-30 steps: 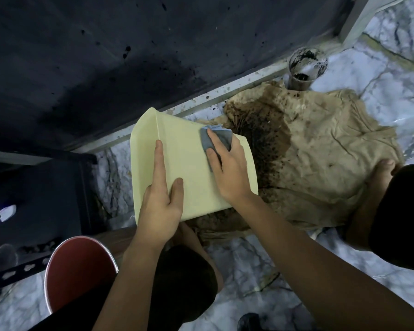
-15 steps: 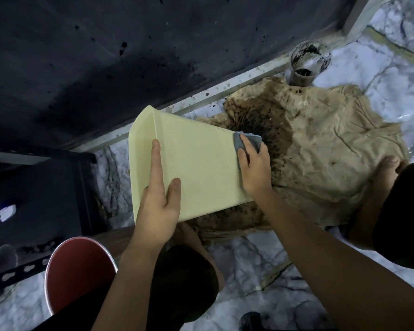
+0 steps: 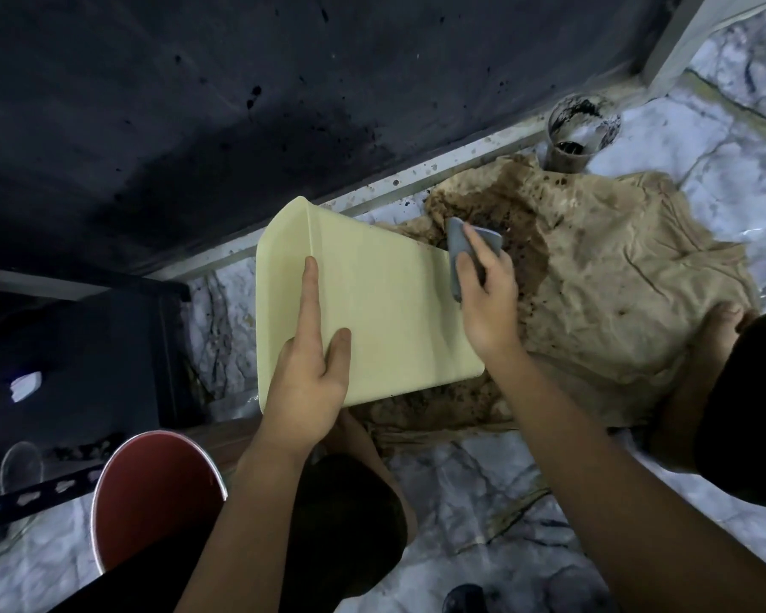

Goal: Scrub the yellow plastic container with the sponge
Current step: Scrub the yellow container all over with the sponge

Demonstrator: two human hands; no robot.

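Holding the yellow container [image 3: 385,311] tilted on its side over the floor [image 3: 483,515], bottom end toward the far wall [image 3: 195,104], broad flat side facing up. Left hand [image 3: 306,382] clamps the near left edge: index finger stretched flat along the top face, thumb pressed on the face beside it, remaining fingers wrapped under and out of sight.

Right hand [image 3: 487,294] is at the container's far right edge, fingers curled closed around a grey sponge [image 3: 465,250]. Sponge stands on edge against the container's right rim, its upper part sticking out above the fingers. Cannot tell how much of the sponge face actually touches the plastic.

Container sits above the left part of a crumpled brown cloth [image 3: 615,294] spread on the marble-pattern floor. Cloth has a dark wet stain with black specks just right of the sponge. Visible yellow face looks clean, no obvious marks.

Other items:
- grey pipe stub [image 3: 571,143] with black grime, upright at the cloth's far edge, next to the wall base
- red bucket [image 3: 151,502] near left, beside the left forearm
- dark shelf unit [image 3: 63,356] at left, against the wall
- person's bare foot [image 3: 717,329] resting on the cloth's right edge; knees in dark clothing at bottom.
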